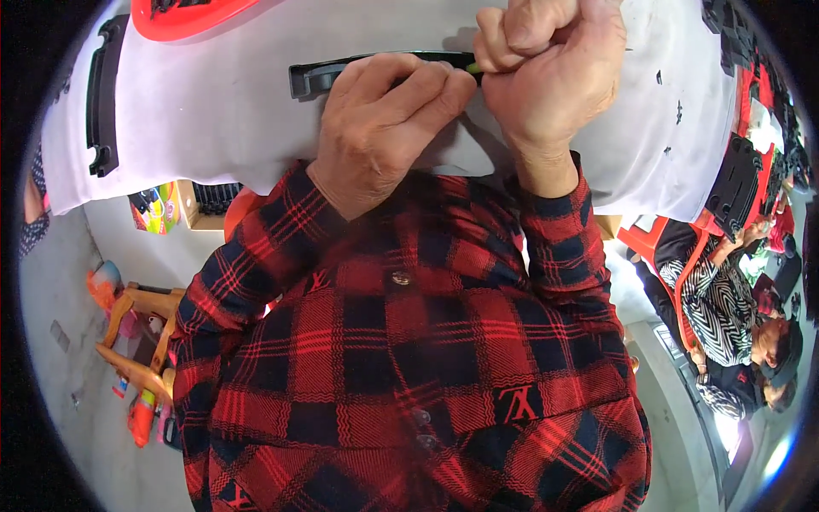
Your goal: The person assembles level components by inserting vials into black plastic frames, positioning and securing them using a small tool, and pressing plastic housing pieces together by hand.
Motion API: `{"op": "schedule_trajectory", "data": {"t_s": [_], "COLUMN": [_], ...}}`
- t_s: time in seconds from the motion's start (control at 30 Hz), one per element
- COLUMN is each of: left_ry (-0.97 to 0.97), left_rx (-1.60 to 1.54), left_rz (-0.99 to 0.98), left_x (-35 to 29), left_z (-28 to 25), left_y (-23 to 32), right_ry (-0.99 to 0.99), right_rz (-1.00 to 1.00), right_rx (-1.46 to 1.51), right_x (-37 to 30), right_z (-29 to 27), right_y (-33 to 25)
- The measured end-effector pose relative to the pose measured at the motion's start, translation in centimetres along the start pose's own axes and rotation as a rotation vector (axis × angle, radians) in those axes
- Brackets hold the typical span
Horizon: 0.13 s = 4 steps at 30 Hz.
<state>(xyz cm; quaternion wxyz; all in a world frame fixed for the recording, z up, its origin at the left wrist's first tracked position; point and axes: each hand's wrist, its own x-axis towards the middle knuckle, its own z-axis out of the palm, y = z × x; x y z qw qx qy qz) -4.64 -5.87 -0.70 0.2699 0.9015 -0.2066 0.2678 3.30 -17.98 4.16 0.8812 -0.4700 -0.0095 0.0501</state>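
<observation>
A long black molded plastic part lies along the table's far side, in front of my chest. My left hand is closed on it, thumb and fingers pinching its edge. My right hand is closed in a fist at the part's right end, around a slim tool with a yellow-green piece showing. The fingers hide most of that tool, so its kind cannot be made out. Both hands nearly touch each other.
The table has a white cover. A red basin stands at the far left, near another black plastic part. Black scraps lie at right, beside more black parts. People sit further right; a wooden stool stands lower left.
</observation>
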Motion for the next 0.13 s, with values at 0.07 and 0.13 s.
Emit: {"op": "schedule_trajectory", "data": {"t_s": [0.07,0.13], "left_ry": [-0.013,-0.004], "left_rx": [-0.007,-0.017], "left_rz": [-0.006,-0.004], "left_x": [-0.05,-0.06], "left_z": [0.01,0.11], "left_y": [0.00,0.03], "right_ry": [0.007,0.003], "right_rz": [0.008,0.007], "right_rx": [0.008,-0.001], "right_x": [-0.05,0.08], "right_z": [-0.11,-0.25], "right_y": [0.08,0.07]}}
